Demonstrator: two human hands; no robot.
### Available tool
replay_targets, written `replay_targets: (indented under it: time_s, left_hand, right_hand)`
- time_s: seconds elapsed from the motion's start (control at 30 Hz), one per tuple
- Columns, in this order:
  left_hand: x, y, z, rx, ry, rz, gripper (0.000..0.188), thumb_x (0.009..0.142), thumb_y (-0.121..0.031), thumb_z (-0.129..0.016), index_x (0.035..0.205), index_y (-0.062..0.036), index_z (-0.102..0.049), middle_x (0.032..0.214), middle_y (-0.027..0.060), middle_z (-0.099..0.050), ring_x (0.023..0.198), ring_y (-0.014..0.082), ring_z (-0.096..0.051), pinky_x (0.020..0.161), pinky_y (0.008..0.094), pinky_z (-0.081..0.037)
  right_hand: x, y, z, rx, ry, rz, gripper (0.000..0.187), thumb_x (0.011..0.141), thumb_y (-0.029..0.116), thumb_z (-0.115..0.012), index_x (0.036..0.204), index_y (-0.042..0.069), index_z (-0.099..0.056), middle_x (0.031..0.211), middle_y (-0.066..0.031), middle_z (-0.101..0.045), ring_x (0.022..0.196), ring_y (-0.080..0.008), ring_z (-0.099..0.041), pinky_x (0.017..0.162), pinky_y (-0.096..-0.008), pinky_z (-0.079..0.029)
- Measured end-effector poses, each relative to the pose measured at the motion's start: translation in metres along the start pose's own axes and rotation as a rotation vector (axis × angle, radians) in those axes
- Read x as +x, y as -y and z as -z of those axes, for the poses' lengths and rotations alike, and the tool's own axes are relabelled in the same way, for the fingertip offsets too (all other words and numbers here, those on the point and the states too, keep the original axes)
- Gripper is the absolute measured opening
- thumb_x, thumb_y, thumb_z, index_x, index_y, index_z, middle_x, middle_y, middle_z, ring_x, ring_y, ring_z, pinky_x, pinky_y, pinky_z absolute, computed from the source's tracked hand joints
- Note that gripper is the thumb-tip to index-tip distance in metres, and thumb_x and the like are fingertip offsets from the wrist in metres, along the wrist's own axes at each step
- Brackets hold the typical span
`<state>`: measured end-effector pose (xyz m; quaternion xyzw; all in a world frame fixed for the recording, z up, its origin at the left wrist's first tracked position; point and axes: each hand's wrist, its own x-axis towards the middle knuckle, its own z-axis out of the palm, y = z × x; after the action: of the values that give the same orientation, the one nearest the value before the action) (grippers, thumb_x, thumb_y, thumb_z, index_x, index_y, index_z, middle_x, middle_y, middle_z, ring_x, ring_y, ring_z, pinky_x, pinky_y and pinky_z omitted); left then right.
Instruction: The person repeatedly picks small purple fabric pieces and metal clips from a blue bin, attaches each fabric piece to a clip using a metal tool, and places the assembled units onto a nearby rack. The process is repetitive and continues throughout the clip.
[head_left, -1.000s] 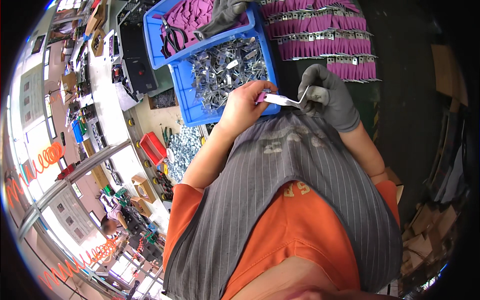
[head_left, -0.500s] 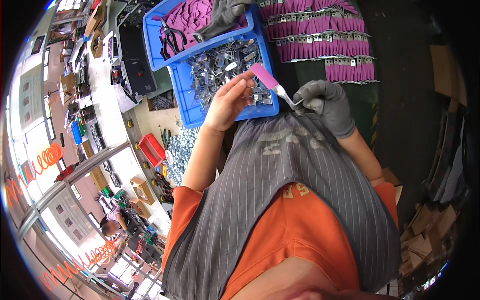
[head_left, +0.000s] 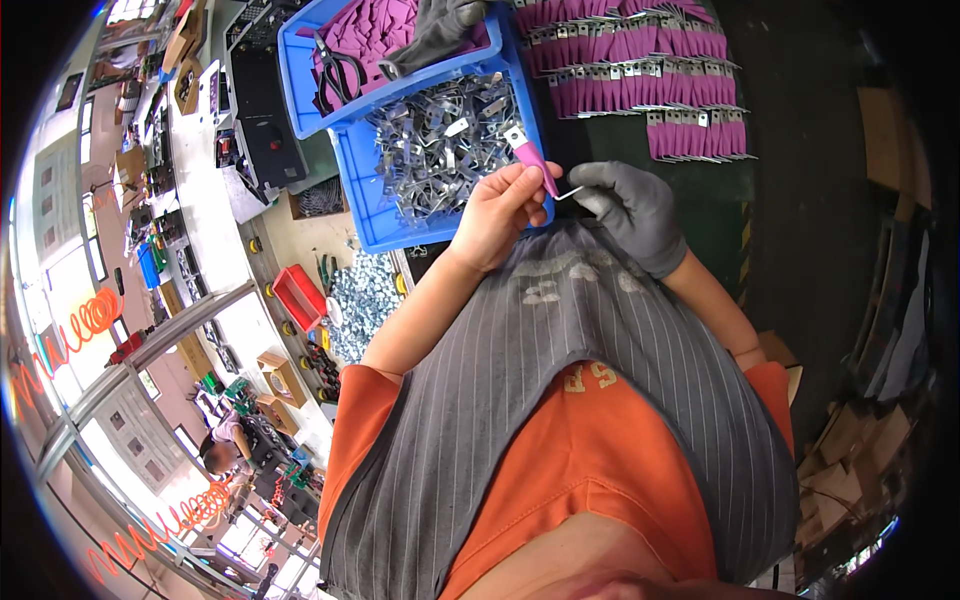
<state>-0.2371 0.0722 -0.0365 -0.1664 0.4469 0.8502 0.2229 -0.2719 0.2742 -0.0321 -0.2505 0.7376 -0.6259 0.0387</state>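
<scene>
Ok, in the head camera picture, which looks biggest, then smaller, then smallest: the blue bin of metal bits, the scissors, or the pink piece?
1. blue bin
2. scissors
3. pink piece, though it's nearer the camera, so its true size stays unsure.

cardboard boxes (head_left: 845,470): brown, stacked lower right | wall posters (head_left: 135,435): pale, rectangular, lower left

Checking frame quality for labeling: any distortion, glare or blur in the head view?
Head view: strong fisheye bending with a dark rim; the windows at lower left are blown out; the left hand, the gloved right hand and the blue bin are sharp.
</scene>
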Motion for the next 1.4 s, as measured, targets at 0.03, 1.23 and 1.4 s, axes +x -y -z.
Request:
replay_targets:
  time_s: [0.03, 1.23, 1.4]
  left_hand:
    - [0.000, 0.000, -0.003, -0.025, 0.004, 0.004, 0.025, 0.097, -0.023, -0.055, 0.106, -0.0012, -0.065, 0.076, -0.0036, -0.056, 0.065, 0.0047, -0.049, 0.060, 0.0216, -0.042]
    - [0.034, -0.003, 0.140, 2.223, 0.006, -0.423, 0.010, 0.078, -0.023, -0.065, 0.087, -0.0182, -0.068, 0.093, 0.0010, -0.062, 0.098, 0.0243, -0.056, 0.082, 0.0393, -0.047]
    - [0.003, -0.028, 0.114, 1.851, -0.067, -0.441, 0.009, 0.083, -0.022, -0.064, 0.085, -0.0134, -0.068, 0.085, 0.0041, -0.066, 0.088, 0.0241, -0.062, 0.080, 0.0396, -0.048]
  right_hand:
    - [-0.002, -0.001, -0.001, 0.037, -0.023, -0.060, 0.017, 0.087, 0.012, -0.066, 0.102, 0.003, -0.064, 0.092, -0.0094, -0.069, 0.082, -0.0186, -0.068, 0.072, -0.0276, -0.053]
    - [0.028, -0.063, -0.027, -0.401, 0.129, 0.147, 0.021, 0.077, 0.015, -0.065, 0.098, 0.011, -0.064, 0.103, -0.0056, -0.062, 0.103, -0.0272, -0.056, 0.091, -0.0410, -0.044]
    - [0.039, -0.048, -0.043, -0.498, 0.320, 0.259, 0.040, 0.082, 0.026, -0.061, 0.120, 0.013, -0.059, 0.118, -0.0082, -0.058, 0.113, -0.0250, -0.052, 0.093, -0.0403, -0.042]
